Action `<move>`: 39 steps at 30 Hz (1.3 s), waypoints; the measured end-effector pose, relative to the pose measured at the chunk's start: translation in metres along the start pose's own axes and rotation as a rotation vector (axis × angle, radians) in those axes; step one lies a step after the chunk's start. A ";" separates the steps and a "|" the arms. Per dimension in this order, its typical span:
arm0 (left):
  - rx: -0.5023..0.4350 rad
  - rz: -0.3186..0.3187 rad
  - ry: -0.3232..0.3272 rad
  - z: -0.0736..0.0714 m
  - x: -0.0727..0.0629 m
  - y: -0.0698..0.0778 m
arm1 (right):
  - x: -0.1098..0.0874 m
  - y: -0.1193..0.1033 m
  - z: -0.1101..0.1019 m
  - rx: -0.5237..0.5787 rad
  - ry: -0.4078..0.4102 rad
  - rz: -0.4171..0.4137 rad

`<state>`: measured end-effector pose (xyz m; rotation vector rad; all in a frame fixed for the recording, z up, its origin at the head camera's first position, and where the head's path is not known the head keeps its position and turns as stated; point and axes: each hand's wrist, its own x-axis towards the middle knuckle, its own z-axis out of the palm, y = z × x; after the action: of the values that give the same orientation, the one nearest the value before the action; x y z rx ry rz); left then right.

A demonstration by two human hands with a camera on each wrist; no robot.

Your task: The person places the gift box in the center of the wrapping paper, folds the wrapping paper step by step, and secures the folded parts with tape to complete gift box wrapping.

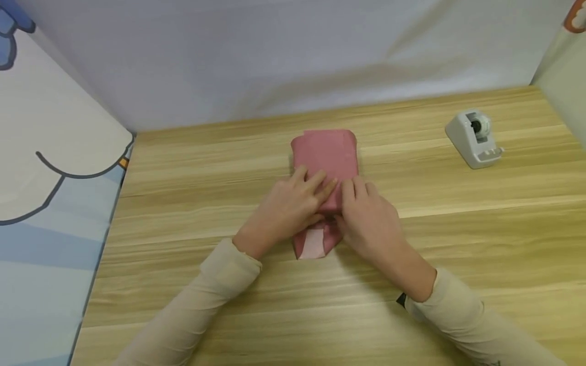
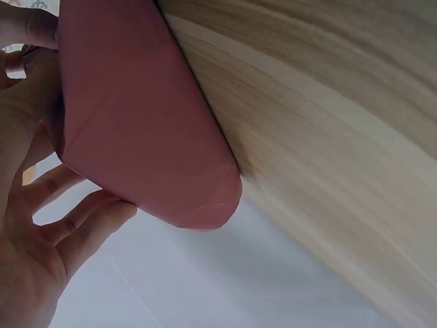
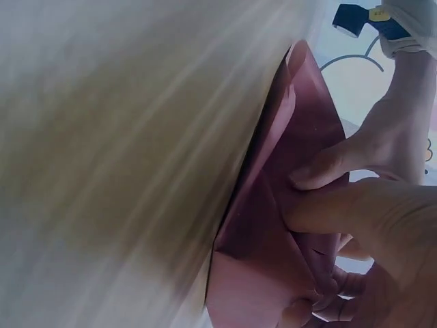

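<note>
A box-shaped package in pink wrapping paper (image 1: pixel 327 155) lies flat on the wooden table. Its near end has a folded paper flap (image 1: pixel 331 243) with a pale patch (image 1: pixel 313 245) in the middle, pointing toward me. My left hand (image 1: pixel 293 206) holds the package's near left part, fingers spread over the top and thumb at the end fold. With bent fingers on the near right edge, my right hand (image 1: pixel 371 218) grips the paper, its thumb pushed against the folded end. The right wrist view shows both thumbs on the creased end paper (image 3: pixel 256 225). What is inside stays hidden.
A white tape dispenser (image 1: pixel 473 140) with a roll of clear tape stands at the right of the wooden table (image 1: pixel 192 178). A pale cloth backdrop (image 1: pixel 274 56) rises behind the table, and a panel with cartoon shapes (image 1: pixel 50 193) borders its left side.
</note>
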<state>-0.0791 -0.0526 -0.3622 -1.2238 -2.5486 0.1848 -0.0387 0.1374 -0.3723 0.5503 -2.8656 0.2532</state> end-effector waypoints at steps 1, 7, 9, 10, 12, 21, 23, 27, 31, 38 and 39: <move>0.002 -0.004 0.002 0.000 0.000 0.000 | 0.000 -0.001 0.001 -0.006 0.008 0.000; 0.019 -0.018 0.010 0.002 -0.002 0.003 | -0.003 0.009 0.005 0.086 0.004 -0.057; 0.033 -0.018 0.018 0.003 -0.002 0.003 | -0.006 0.015 0.006 0.136 0.005 -0.093; 0.041 -0.017 0.022 0.003 -0.002 0.004 | -0.008 0.019 0.006 0.160 0.012 -0.117; 0.054 -0.018 0.031 0.003 -0.001 0.005 | -0.011 0.025 0.005 0.191 0.043 -0.173; 0.114 -0.030 0.044 0.004 0.000 0.011 | -0.019 0.035 -0.005 0.198 0.142 -0.398; 0.136 -0.032 0.042 0.004 0.001 0.012 | -0.022 0.033 -0.010 0.183 0.073 -0.378; 0.155 -0.042 0.036 0.005 0.003 0.014 | -0.026 0.027 -0.018 0.139 -0.140 -0.294; 0.153 -0.049 0.026 0.007 0.003 0.015 | -0.029 0.023 -0.020 0.115 -0.271 -0.238; 0.144 -0.043 0.034 0.009 0.002 0.015 | -0.037 0.018 -0.011 0.099 -0.285 -0.294; 0.145 -0.043 0.033 0.009 0.002 0.015 | -0.038 0.017 -0.009 0.097 -0.286 -0.295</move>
<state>-0.0721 -0.0415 -0.3742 -1.1073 -2.4826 0.3302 -0.0091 0.1674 -0.3751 1.0977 -2.9951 0.2848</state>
